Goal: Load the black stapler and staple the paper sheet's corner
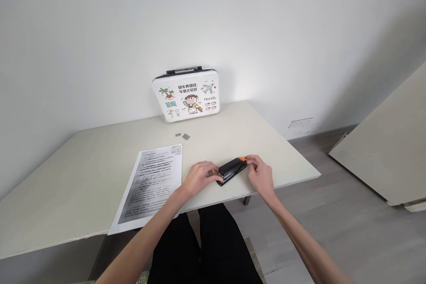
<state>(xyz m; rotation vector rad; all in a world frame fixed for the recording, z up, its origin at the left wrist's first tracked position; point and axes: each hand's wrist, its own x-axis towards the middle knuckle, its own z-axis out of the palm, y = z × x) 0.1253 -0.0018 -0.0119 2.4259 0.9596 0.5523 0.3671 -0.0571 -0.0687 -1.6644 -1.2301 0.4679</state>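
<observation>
A black stapler (232,168) with an orange tab at its right end lies on the table near the front edge. My left hand (201,176) grips its left end between thumb and fingers. At the orange-tabbed end, the fingers of my right hand (260,174) are closed on the stapler. To the left of my hands lies a printed sheet of paper (151,182), its lower edge reaching past the table's front edge. Small strips of staples (186,136) rest on the table beyond the sheet.
At the back of the table (83,164), a white carry case (186,97) with cartoon pictures leans against the wall (100,44). The table's right edge drops to a grey wood floor (319,217). A large pale panel (386,151) stands on the right.
</observation>
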